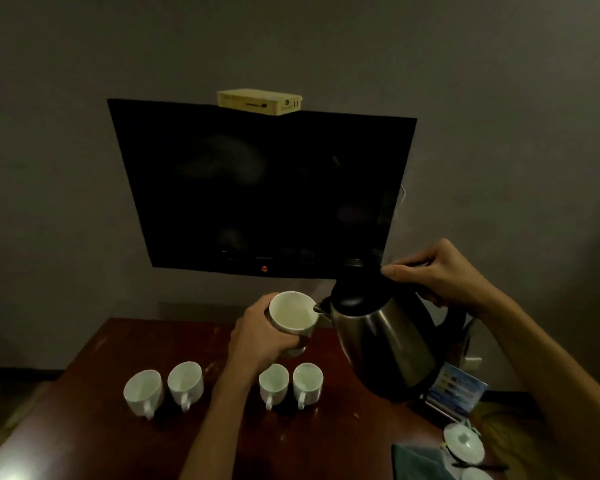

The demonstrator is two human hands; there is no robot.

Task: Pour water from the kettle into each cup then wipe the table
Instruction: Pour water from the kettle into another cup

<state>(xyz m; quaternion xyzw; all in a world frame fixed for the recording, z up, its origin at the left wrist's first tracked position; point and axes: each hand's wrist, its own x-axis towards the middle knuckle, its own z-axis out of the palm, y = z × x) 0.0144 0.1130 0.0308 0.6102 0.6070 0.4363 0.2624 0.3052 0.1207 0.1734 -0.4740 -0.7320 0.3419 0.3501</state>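
The person holds a white cup (293,314) up off the table (94,355) in the left hand (260,336), fingers wrapped round its far side and base, mouth tipped toward the camera. I reckon it is lifted so the spout has a short drop and less splash. Whether water is running just now I cannot tell; the light is too dim.

The right hand (437,275) is clamped on the black handle of the steel kettle (385,344), thumb lying forward along the top toward the lid, the other fingers curled under the handle. The kettle leans over to the left so that its spout touches, or all but touches, the cup's rim just beyond the left fingertips.

Below the left wrist four more white cups stand in a row on the table, two on either side of the forearm: far-left cup (142,391), second cup (185,382), third cup (273,382), fourth cup (307,380). Their handles face the person, likely for easy picking.

A dark cloth (418,460) lies near the right elbow, handy for wiping, beside white lids (464,441) and a blue printed card (458,393) under the kettle; its writing is too small to read. A dark television (257,188) hangs behind, with no brand legible.
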